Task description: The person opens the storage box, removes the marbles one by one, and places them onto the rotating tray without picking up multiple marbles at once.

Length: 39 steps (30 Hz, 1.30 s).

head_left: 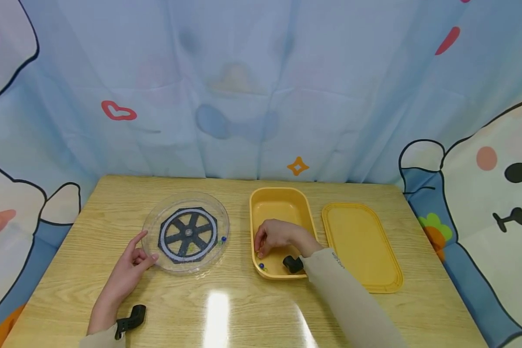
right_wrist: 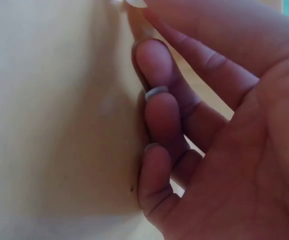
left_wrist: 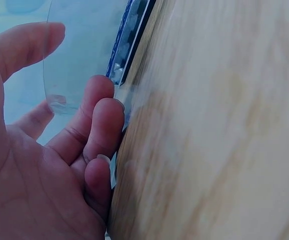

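A clear round dish (head_left: pixel 219 212) lies on the left of the table, with a dark spoked wheel pattern (head_left: pixel 188 233) at its middle. A blue marble (head_left: pixel 224 239) sits inside near the dish's right edge. My left hand (head_left: pixel 128 268) holds the dish's left rim with thumb and index finger. Inside the yellow box (head_left: pixel 304 208), my right hand (head_left: pixel 280 237) reaches down, and its thumb and index finger pinch a small yellowish marble (head_left: pixel 258 253) by the left wall. Another blue marble (head_left: pixel 262 266) lies below those fingertips. The right wrist view cuts off the fingertips at its top.
A flat yellow lid (head_left: pixel 361 246) lies right of the box. The wooden table (head_left: pixel 178 309) runs back to a printed blue curtain (head_left: pixel 243 96). A black wrist camera (head_left: pixel 132 319) is on the left wrist, another (head_left: pixel 292 264) on the right.
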### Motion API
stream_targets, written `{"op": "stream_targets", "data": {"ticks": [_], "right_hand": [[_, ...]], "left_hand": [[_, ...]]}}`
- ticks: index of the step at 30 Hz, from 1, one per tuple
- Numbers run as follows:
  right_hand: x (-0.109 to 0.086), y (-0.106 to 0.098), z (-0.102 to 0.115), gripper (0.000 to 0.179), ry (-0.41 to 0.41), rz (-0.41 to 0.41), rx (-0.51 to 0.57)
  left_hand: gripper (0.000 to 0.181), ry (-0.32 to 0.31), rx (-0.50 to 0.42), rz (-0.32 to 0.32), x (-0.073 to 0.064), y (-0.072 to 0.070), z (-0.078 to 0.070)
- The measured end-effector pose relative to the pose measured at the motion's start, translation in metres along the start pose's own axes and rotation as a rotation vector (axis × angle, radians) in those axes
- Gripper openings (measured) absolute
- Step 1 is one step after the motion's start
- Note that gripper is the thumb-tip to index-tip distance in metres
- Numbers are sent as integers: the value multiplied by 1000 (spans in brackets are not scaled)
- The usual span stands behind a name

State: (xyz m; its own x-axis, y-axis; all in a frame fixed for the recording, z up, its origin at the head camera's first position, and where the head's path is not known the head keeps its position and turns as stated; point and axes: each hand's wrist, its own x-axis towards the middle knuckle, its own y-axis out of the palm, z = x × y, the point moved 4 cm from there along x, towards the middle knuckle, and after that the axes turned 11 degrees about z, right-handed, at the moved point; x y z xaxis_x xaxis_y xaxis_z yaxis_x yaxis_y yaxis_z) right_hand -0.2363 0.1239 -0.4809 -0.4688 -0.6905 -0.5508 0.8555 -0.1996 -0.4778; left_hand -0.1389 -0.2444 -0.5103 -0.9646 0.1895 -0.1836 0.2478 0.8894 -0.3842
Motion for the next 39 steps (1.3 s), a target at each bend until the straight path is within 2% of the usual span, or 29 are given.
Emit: {"op": "stream_targets", "data": {"ticks": [12, 20, 28, 39], "right_hand": [[-3, -6, -3, 7, -55, 8, 38], [-9, -11, 1, 8, -51, -27, 58], [-15, -17, 3, 5, -65, -115, 35], [-26, -31, 16, 6, -144, -247, 25]], "left_hand": [[69, 50, -21, -12, -1, 2, -3], [70, 29, -44, -7, 0, 2, -2], [73, 20, -61, 6, 0, 1, 0], [74, -2, -37, 10, 0, 1, 0]]}}
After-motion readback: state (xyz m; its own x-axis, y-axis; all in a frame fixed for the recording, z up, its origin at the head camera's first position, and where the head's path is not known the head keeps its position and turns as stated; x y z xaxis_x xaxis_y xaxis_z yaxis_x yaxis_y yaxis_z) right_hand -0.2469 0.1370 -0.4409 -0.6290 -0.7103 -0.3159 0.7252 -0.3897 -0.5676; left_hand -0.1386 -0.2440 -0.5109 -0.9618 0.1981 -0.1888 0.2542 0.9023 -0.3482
